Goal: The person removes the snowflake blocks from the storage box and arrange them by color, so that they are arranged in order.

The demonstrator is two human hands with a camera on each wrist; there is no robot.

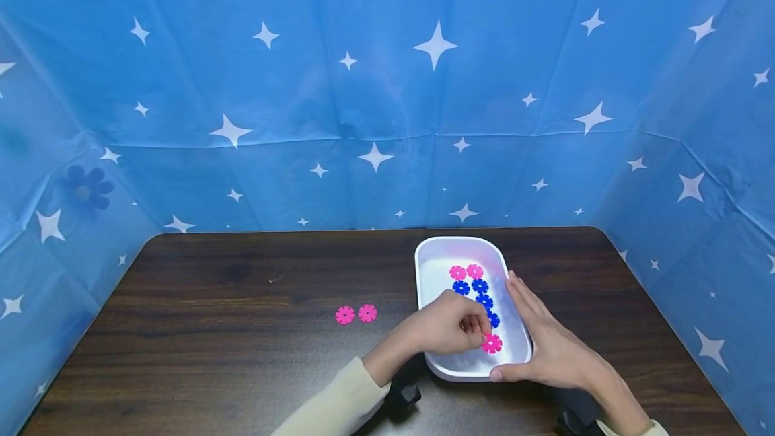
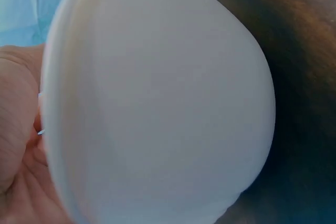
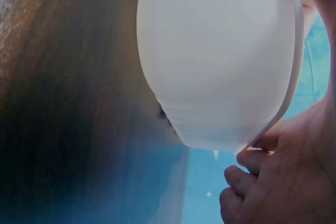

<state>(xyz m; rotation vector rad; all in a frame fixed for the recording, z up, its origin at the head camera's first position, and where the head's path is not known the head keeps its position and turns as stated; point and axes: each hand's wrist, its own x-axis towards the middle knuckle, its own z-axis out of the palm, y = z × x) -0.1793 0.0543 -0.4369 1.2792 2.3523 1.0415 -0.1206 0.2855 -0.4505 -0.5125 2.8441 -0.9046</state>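
Overhead, starry blue backdrop (image 1: pixel 387 86); dark table (image 1: pixel 242 355)

The white tray's (image 2: pixel 157 103) smooth outer wall fills most of the left wrist view, with part of the left hand (image 2: pixel 16 145) pressed against its left side, blue starred cloth (image 2: pixel 31 3) above that, and dark wooden table (image 2: pixel 299 51) to its right.

One white tray (image 1: pixel 432 268) — in it, three pink discs (image 1: pixel 458 272) and four blue discs (image 1: pixel 461 287); left of the tray, two pink discs (image 1: pixel 345 315) on the table (image 1: pixel 242 301).
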